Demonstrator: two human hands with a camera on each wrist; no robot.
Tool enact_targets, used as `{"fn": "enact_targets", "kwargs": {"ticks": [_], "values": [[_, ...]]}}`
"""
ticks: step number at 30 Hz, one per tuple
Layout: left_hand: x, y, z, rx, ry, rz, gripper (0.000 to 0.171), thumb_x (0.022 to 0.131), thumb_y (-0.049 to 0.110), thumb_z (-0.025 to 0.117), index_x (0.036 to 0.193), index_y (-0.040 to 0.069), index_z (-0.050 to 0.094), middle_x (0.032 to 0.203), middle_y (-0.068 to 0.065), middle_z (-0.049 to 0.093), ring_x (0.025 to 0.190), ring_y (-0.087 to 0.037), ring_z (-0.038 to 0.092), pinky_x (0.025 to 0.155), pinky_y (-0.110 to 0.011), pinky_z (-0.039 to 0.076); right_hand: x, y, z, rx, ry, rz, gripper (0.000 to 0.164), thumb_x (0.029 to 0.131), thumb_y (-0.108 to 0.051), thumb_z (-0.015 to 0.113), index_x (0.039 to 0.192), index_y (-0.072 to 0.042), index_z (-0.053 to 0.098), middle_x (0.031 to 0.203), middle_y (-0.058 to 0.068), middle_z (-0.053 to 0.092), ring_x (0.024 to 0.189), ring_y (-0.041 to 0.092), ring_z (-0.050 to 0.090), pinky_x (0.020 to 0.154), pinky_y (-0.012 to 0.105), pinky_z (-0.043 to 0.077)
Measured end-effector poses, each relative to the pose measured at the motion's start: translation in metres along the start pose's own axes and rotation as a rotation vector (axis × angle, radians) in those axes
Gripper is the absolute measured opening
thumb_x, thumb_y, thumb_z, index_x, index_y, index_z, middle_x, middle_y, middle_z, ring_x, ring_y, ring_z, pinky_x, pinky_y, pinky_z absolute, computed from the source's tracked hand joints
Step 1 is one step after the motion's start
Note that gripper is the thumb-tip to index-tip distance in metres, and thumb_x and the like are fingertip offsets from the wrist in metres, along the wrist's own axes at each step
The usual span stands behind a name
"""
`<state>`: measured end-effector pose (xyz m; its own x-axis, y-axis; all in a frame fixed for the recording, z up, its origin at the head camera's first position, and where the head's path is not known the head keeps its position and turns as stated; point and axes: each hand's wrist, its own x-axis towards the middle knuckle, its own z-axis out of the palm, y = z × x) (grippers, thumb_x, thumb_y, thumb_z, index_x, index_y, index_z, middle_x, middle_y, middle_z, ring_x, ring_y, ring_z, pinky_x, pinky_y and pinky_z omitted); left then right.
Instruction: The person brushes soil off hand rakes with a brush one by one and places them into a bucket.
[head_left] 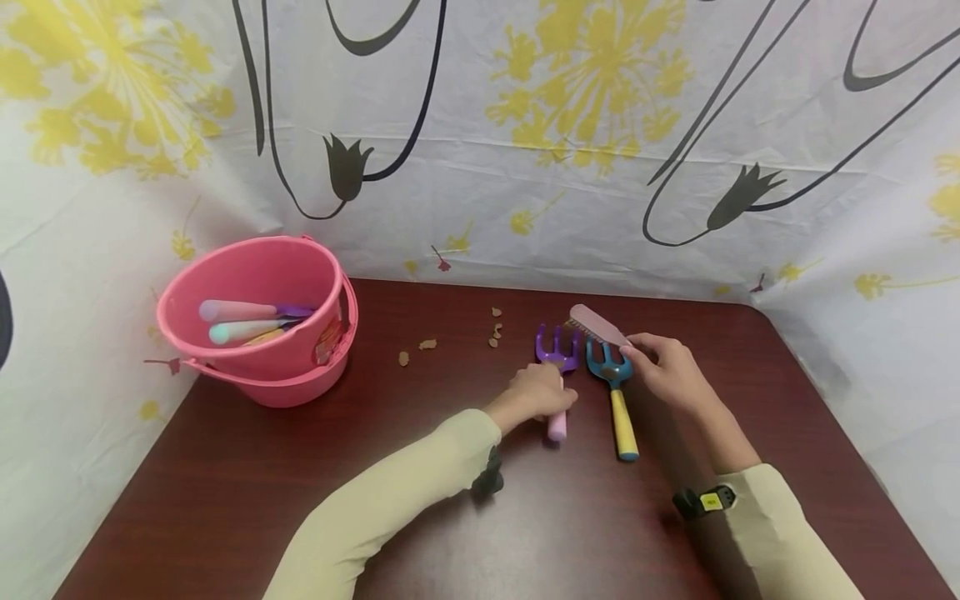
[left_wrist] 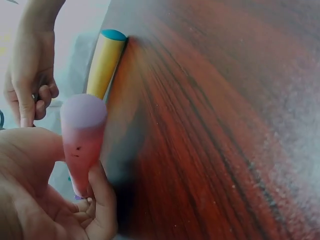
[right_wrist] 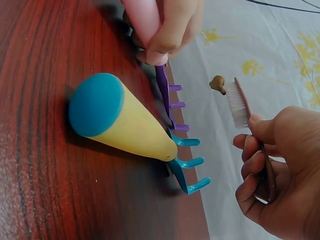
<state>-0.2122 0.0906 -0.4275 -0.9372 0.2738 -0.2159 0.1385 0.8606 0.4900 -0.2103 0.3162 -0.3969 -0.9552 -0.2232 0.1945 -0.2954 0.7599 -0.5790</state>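
My left hand [head_left: 534, 393] grips the pink handle of a purple-tined hand fork [head_left: 557, 358], which lies on the table. In the left wrist view, fingers and thumb wrap around that handle [left_wrist: 82, 145]. My right hand [head_left: 671, 375] holds a small pink brush [head_left: 597, 324] with white bristles by its handle, above the table's far part. Beside the bristles, the right wrist view shows a brown clump [right_wrist: 218, 84]. Between the hands lies a second hand fork [head_left: 622, 425], with blue tines and a yellow handle.
A pink bucket [head_left: 277, 395] stands at the left, holding several tools, among them ones with a pink handle [head_left: 234, 311] and a mint handle [head_left: 247, 331]. Several brown bits [head_left: 427, 344] lie on the dark red table [head_left: 420, 383]. A patterned white cloth [head_left: 465, 208] hangs behind.
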Motion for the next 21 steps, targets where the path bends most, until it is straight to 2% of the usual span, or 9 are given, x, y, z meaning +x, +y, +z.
{"fn": "enact_targets", "kwargs": {"ticks": [2,4,7,9,16,21], "values": [[-0.001,-0.002,-0.001,-0.021,0.001,0.017,0.043,0.092,0.043,0.065,0.124,0.013,0.068,0.097,-0.006,0.065,0.08,-0.021,0.061,0.067,-0.032,0.049,0.0,0.0,0.001,-0.003,-0.002,0.002,0.036,0.105,-0.024,0.058,0.126,0.005,0.064,0.107,0.019,0.069,0.083,0.028,0.059,0.067,0.035,0.05],[-0.001,-0.003,-0.003,-0.048,0.002,0.032,0.036,0.093,0.042,0.065,0.108,0.01,0.071,0.092,-0.006,0.064,0.08,-0.02,0.06,0.068,-0.032,0.049,0.0,0.0,0.001,-0.007,-0.001,0.002,0.036,0.105,-0.024,0.058,0.126,0.005,0.064,0.107,0.019,0.069,0.082,0.028,0.059,0.066,0.035,0.05],[-0.001,-0.006,-0.005,-0.09,0.007,0.04,0.03,0.092,0.04,0.065,0.085,0.011,0.066,0.083,-0.005,0.061,0.076,-0.02,0.059,0.066,-0.032,0.049,0.001,0.0,0.003,-0.009,0.005,-0.008,0.035,0.105,-0.023,0.059,0.125,0.005,0.065,0.105,0.018,0.069,0.081,0.027,0.058,0.065,0.035,0.049],[0.0,-0.009,-0.007,-0.128,0.011,0.039,0.032,0.092,0.04,0.065,0.079,0.011,0.063,0.08,-0.005,0.06,0.074,-0.019,0.059,0.066,-0.032,0.048,0.002,-0.001,0.003,-0.011,0.004,-0.01,0.035,0.105,-0.023,0.058,0.125,0.005,0.065,0.105,0.018,0.07,0.081,0.027,0.059,0.066,0.035,0.049],[-0.003,-0.02,-0.011,-0.309,0.03,0.018,0.03,0.093,0.036,0.064,0.087,0.006,0.061,0.081,-0.006,0.06,0.073,-0.018,0.059,0.064,-0.03,0.049,0.005,-0.003,0.007,-0.003,-0.006,-0.012,0.037,0.106,-0.025,0.056,0.128,0.004,0.064,0.108,0.018,0.07,0.086,0.027,0.06,0.074,0.043,0.05],[-0.013,-0.029,-0.012,-0.711,-0.031,0.005,0.017,0.097,0.014,0.059,0.101,-0.001,0.05,0.073,-0.01,0.063,0.055,-0.016,0.061,0.054,-0.03,0.056,0.009,-0.005,0.011,0.026,0.001,-0.041,0.032,0.106,-0.022,0.058,0.124,0.003,0.066,0.097,0.018,0.069,0.078,0.027,0.057,0.065,0.034,0.047]]}}
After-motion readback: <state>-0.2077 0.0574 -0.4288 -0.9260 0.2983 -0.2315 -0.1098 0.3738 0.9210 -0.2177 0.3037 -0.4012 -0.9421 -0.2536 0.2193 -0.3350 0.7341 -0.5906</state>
